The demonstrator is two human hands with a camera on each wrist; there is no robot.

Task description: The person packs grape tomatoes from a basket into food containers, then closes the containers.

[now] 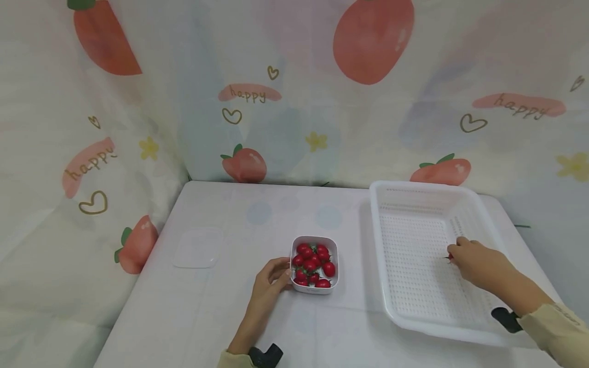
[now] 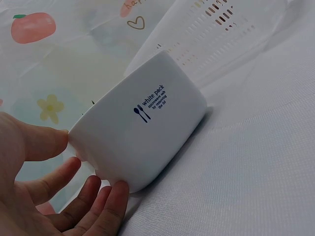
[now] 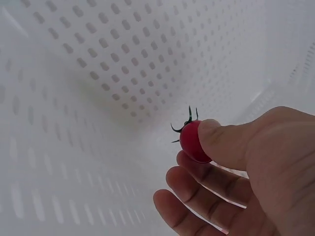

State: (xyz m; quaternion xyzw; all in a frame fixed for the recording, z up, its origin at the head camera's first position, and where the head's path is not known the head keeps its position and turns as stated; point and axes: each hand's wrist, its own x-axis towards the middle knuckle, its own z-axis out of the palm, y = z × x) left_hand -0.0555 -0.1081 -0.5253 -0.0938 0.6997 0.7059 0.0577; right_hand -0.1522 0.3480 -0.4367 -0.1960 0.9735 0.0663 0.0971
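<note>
In the head view a small white container printed "white pack" holds several red cherry tomatoes. My left hand touches its left side. The left wrist view shows the thumb against a corner of the container and the other fingertips resting low on the wall, not wrapped round it. On the right, my right hand is inside a large white perforated basket. Between thumb and index finger it pinches one cherry tomato with a green calyx. The other fingers of this hand are loosely bent below the tomato.
A clear, nearly see-through lid lies on the white-covered table, left of the container. The basket stands at the table's right side. A curtain printed with fruit and hearts closes off the back and left.
</note>
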